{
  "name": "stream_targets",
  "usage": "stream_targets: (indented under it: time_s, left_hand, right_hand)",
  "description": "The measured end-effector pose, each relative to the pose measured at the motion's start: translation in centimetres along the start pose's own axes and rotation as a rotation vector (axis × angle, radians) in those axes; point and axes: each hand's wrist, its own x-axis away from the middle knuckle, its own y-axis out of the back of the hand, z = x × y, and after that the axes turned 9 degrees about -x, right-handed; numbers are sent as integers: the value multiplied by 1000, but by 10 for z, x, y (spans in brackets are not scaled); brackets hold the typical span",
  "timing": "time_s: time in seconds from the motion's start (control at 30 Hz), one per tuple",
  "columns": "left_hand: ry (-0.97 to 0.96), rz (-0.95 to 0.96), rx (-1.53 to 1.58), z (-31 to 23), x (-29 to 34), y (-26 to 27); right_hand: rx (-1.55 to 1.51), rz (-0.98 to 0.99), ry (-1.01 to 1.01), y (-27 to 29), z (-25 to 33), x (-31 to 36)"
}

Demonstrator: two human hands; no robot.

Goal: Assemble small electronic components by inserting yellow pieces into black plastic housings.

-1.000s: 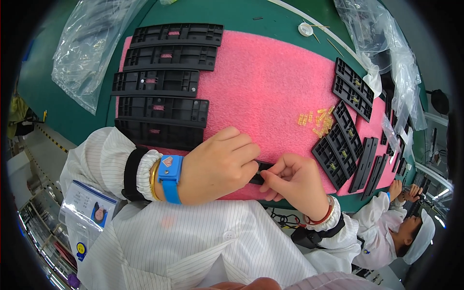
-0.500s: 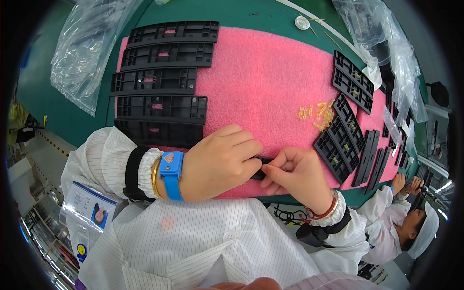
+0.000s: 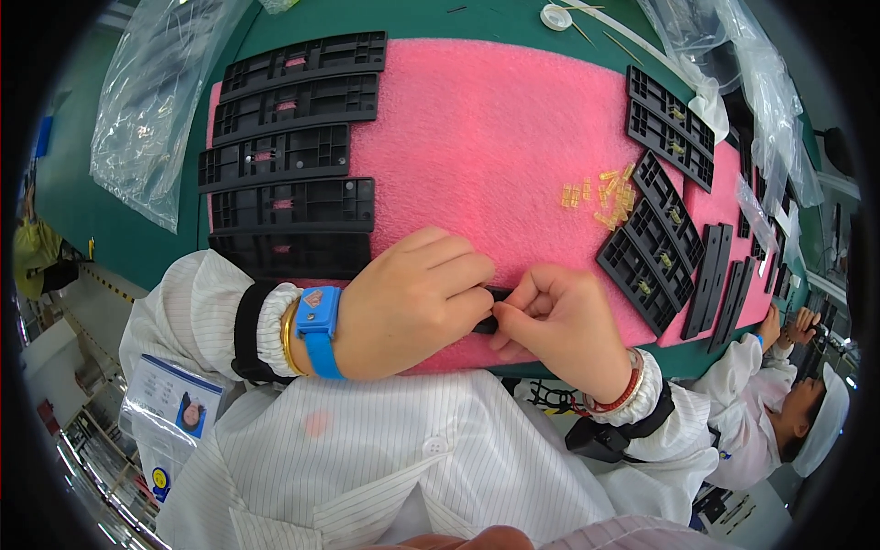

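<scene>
Over the pink foam mat (image 3: 477, 137), left hand (image 3: 412, 307) and right hand (image 3: 559, 325) pinch one small black part (image 3: 490, 310) together.

Both hands meeting at the near edge of a foam mat (image 3: 477, 137). Beyond the left hand (image 3: 412, 307), a column of moulded frames (image 3: 284, 156). Beyond the right hand (image 3: 559, 321), small clips (image 3: 605, 194); further right, more frames (image 3: 655, 243).

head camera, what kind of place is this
Most likely a factory assembly bench. Rows of identical black plastic frames lie on a pink foam mat beside a heap of small yellow parts, and both hands, left and right, in striped work-coat sleeves, pinch one black part.
</scene>
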Motion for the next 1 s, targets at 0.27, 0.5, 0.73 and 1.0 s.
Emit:
stream_targets:
  time_s: [0.27, 0.5, 0.73, 1.0]
  left_hand:
    - [-15, 34, 11, 2, -1, 2]
    - [-68, 39, -65, -2, -6, 4]
    - [-91, 52, -76, -3, -2, 2]
    - [-78, 66, -37, -5, -4, 1]
  right_hand:
    - [237, -3, 183, -2, -7, -3]
    - [228, 4, 286, -1, -11, -5]
    - [245, 29, 299, 0, -8, -7]
    - [221, 40, 259, 1, -8, -7]
